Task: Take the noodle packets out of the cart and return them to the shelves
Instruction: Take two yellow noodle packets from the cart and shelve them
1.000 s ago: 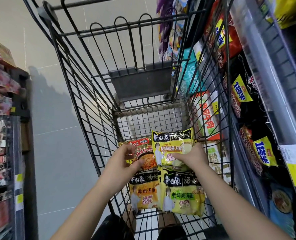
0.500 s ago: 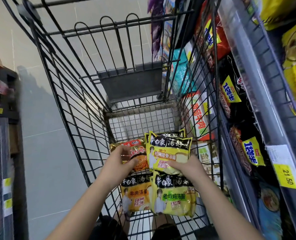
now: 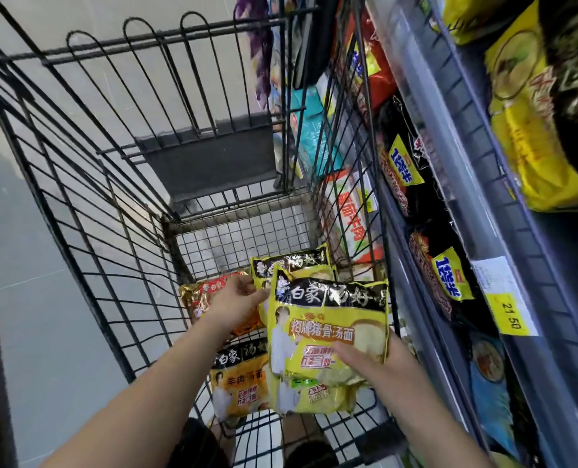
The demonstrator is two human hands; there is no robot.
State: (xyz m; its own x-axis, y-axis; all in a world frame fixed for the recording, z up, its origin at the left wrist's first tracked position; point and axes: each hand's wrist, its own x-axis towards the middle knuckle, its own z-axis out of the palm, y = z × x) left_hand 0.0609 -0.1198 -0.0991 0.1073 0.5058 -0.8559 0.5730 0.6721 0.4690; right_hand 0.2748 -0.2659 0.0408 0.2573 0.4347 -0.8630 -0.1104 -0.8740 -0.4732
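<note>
Down in the cart (image 3: 78, 184): black wire basket; I count five noodle packets at its near end, over the mesh floor.
Head view, right hand (image 3: 392, 359): it grips the yellow packet (image 3: 328, 325), thumb across the front, fingers behind; the packet is raised above the others, inside the cart.
Yellow packet, writing: I read 白家 on the black band and 招牌猪骨汤面 below it.
Left hand (image 3: 236, 298): fingers curled over the upper edge of the red packet (image 3: 199, 295), holding it; the thumb points at the yellow packet just beside it.
Second yellow packet (image 3: 291, 265): same black band, lying behind the held one, partly hidden.
Orange packet (image 3: 240, 383): flat on the cart floor under my left forearm; I read 羊肉汤面.
Lowest yellow packet (image 3: 311, 396): beside the orange one, mostly covered by the held packet; its writing is too hidden to read.
Shelves (image 3: 449, 136): right of the cart, grey rails, close against its wire side.
Black packets (image 3: 446, 275): on the lower shelf, each with a yellow label in blue writing.
Price tag (image 3: 512, 315): yellow, on the rail, reads 21 50.
Upper shelf: large yellow packs (image 3: 534, 130), writing blurred.
</note>
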